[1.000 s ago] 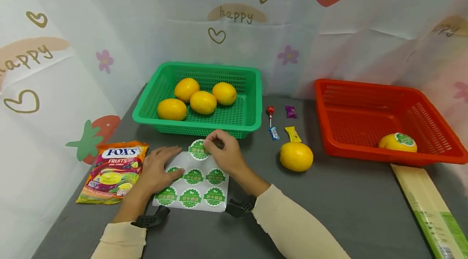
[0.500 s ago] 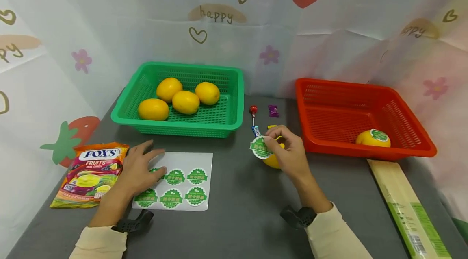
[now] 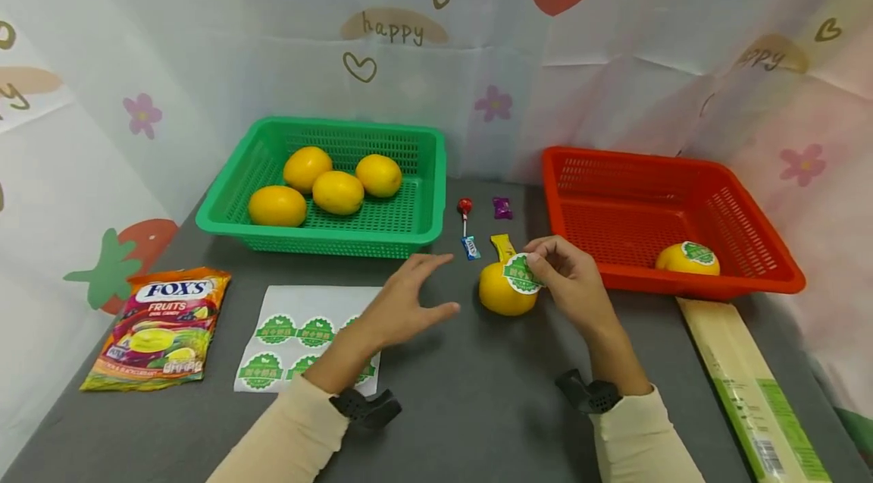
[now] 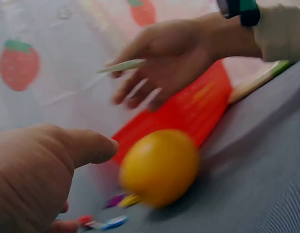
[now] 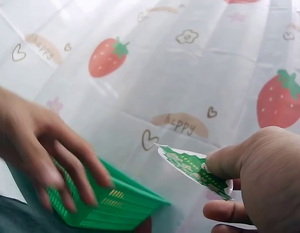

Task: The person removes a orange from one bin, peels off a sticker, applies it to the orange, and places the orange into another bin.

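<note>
My right hand (image 3: pixel 573 282) pinches a round green-and-white sticker (image 3: pixel 522 274) by its edge, between thumb and fingers. In the head view the sticker overlaps a yellow lemon (image 3: pixel 503 295) on the grey table; the left wrist view shows it held above the fruit, apart from it. My left hand (image 3: pixel 398 308) reaches towards the lemon from the left with fingers spread and holds nothing. Beneath the left forearm lies a white sheet of similar stickers (image 3: pixel 276 328), partly covered by the arm.
A green basket (image 3: pixel 320 240) with several lemons stands at the back left. The red basket (image 3: pixel 600 271) on the right holds one stickered lemon (image 3: pixel 687 258). Small sweets (image 3: pixel 502 208) lie between them. A candy bag (image 3: pixel 160 327) sits far left, a long packet (image 3: pixel 750 392) far right.
The right hand has lifted a sticker from the sheet and carried it right, over to the lemon. My left hand has left the sheet and moved right. The head view has turned right.
</note>
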Action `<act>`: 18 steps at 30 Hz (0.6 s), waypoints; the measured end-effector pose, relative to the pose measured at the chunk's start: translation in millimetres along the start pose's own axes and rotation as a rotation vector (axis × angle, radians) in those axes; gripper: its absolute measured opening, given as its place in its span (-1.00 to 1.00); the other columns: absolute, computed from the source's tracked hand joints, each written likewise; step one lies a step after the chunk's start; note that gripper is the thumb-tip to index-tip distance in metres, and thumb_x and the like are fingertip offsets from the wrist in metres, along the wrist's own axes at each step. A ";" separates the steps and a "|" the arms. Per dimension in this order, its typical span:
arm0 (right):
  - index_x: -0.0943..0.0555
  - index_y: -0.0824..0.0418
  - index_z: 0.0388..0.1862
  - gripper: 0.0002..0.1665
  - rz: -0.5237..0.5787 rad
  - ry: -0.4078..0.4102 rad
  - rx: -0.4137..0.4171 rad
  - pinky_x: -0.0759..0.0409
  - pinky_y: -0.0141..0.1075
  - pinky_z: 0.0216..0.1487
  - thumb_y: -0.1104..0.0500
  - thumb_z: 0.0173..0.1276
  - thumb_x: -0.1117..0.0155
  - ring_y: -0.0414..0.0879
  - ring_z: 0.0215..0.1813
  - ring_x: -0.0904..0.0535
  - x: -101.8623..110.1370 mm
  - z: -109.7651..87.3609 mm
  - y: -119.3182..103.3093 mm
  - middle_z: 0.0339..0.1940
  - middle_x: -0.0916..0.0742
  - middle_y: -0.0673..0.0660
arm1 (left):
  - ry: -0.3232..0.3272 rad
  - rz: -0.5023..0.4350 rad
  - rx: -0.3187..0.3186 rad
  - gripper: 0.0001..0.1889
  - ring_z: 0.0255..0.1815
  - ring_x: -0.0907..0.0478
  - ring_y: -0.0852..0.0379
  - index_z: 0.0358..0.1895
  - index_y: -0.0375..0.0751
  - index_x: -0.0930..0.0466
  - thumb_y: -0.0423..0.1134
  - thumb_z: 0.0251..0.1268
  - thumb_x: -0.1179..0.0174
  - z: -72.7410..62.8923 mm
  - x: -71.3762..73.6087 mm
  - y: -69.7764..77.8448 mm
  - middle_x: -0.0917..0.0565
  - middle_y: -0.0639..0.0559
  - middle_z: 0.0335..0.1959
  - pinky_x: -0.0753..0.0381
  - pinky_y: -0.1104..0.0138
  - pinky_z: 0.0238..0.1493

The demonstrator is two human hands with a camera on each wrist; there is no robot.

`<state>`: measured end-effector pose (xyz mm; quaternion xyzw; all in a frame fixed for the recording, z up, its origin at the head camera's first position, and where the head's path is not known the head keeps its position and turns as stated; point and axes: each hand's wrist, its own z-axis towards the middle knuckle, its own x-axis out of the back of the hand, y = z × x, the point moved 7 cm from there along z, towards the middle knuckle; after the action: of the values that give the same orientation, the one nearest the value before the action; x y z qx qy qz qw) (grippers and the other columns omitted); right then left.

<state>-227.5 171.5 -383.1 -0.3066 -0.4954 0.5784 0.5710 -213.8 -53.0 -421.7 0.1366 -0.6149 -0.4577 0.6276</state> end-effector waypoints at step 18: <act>-0.46 0.34 -0.32 -0.86 -0.048 -0.125 -0.064 -0.54 -0.23 -0.02 0.28 0.45 -0.13 0.18 0.07 -0.49 -17.5 1.9 26.0 0.03 -0.57 0.38 | -0.018 -0.164 -0.002 -0.32 0.00 -0.46 0.06 0.22 -0.08 -0.55 -0.18 -0.09 -0.54 47.9 -67.8 0.5 -0.53 0.02 0.04 -0.43 0.18 0.08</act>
<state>-235.8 157.9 -410.2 -0.2763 -0.5555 0.5663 0.5425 -244.7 16.3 -455.2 0.1818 -0.6067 -0.5093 0.5826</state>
